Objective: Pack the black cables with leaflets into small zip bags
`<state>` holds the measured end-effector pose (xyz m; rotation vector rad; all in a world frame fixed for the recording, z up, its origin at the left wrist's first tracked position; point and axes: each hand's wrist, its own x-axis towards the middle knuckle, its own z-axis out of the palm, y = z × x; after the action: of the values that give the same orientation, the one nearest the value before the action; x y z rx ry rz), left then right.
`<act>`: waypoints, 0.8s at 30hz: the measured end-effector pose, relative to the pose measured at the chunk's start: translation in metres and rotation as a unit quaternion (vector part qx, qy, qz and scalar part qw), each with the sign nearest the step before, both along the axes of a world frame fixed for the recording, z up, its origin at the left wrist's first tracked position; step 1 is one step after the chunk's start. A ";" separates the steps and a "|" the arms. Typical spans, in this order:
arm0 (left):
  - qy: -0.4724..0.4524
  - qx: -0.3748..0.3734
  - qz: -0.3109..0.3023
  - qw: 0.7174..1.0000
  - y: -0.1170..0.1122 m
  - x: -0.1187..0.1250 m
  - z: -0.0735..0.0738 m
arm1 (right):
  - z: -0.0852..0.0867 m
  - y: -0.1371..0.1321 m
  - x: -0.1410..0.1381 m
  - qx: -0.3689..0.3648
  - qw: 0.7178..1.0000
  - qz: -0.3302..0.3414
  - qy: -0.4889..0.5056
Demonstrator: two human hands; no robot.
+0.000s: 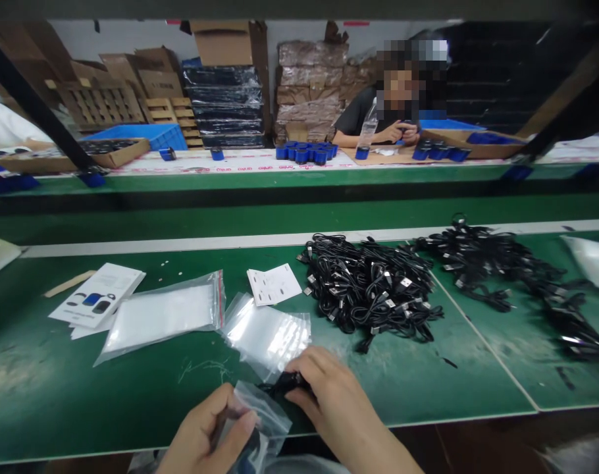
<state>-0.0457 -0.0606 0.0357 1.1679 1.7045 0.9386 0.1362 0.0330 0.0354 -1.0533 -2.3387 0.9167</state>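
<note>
My left hand (213, 428) pinches a clear plastic bag (267, 418) near the front edge of the green bench. Close beside it, my right hand (329, 388) grips a bundled black USB cable (290, 383) at the mouth of the bag. How far the cable reaches into the bag I cannot tell. Just beyond my hands lies a fanned stack of clear bags (264, 329). A large pile of black USB cables (373, 283) sits to the right of that stack.
Printed leaflets (99, 296), a packet of bags (166, 316) and small printed sheets (274, 284) lie left of the cable pile. More cables (497, 257) spread rightward. Across the bench, a person (378, 112) works behind several blue items (307, 153).
</note>
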 end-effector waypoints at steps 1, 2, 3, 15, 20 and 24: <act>-0.027 0.008 0.013 1.000 0.001 0.001 -0.003 | 0.000 0.003 0.003 -0.024 1.000 0.005 0.006; -0.049 0.014 0.024 0.998 0.001 0.003 -0.006 | 0.000 0.006 0.008 -0.051 0.999 0.001 0.016; -0.066 0.018 0.032 0.997 0.002 0.004 -0.008 | 0.001 0.011 0.015 -0.072 0.997 -0.014 0.025; -0.144 0.007 0.158 0.977 0.013 0.018 0.008 | 0.009 -0.015 0.003 -0.201 0.971 -0.050 0.122; -0.173 0.004 0.214 0.961 0.013 0.019 0.009 | 0.007 -0.010 0.000 -0.202 0.966 -0.057 0.149; -0.135 0.038 0.213 0.967 0.011 0.017 0.005 | 0.010 -0.007 0.001 -0.205 0.962 -0.055 0.169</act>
<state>-0.0292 -0.0496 0.0407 0.6866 1.7345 1.3659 0.1376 0.0260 0.0453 -1.0635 -1.8345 1.4501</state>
